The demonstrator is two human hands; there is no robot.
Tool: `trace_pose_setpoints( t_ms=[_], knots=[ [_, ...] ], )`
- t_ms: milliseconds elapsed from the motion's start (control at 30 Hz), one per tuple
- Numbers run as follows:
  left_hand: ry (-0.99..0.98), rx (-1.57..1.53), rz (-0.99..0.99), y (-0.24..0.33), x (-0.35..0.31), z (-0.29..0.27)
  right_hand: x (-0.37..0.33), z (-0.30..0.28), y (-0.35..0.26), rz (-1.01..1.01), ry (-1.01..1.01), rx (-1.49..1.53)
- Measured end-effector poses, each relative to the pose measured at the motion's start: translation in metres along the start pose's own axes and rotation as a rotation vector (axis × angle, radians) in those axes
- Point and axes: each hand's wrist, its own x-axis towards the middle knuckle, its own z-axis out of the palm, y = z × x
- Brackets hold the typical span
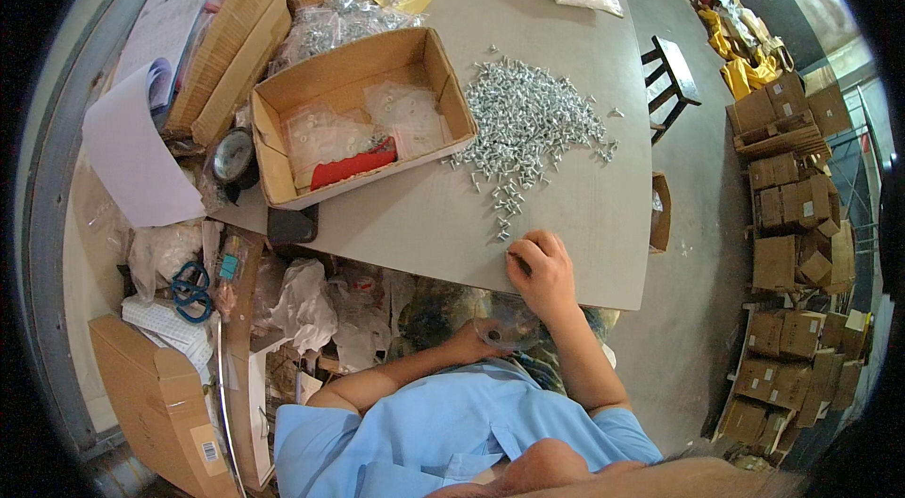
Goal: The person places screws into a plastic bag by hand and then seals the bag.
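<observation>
A heap of small silvery screws is spread over the grey table, with a narrow trail of them reaching toward me. Just past the near end of that trail, my right hand is at the table's front edge, its fingers curled inward; whatever they hold is hidden. Over my lap, below the table edge, my left hand grips a see-through plastic piece with a rounded outline. Whether it is a bag or a cup I cannot tell.
Left of the screws stands an open cardboard box with small clear bags and a red item. Bagged hardware lies behind it. Blue-handled scissors sit lower left. A black stool and stacked cartons stand right.
</observation>
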Motion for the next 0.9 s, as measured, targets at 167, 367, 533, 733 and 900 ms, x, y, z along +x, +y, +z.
trace_pose_setpoints(
  t_ms=[167,367,533,733,900],
  knots=[
    [0.007,-0.055,-0.01,0.001,-0.003,-0.001,-0.018,-0.013,-0.002,0.022,-0.248,0.066],
    [-0.039,-0.152,0.004,-0.006,-0.001,-0.001,0.007,-0.017,-0.007,0.117,-0.254,0.168],
    [-0.009,-0.081,-0.049,0.014,-0.004,-0.006,0.025,0.003,-0.001,0.009,-0.009,0.056],
    [-0.001,-0.017,-0.048,0.018,-0.006,-0.008,0.02,0.006,0.004,0.045,-0.082,0.109],
    [-0.032,-0.026,-0.076,0.028,-0.007,-0.012,0.026,0.001,0.002,-0.028,-0.097,0.098]
  ],
)
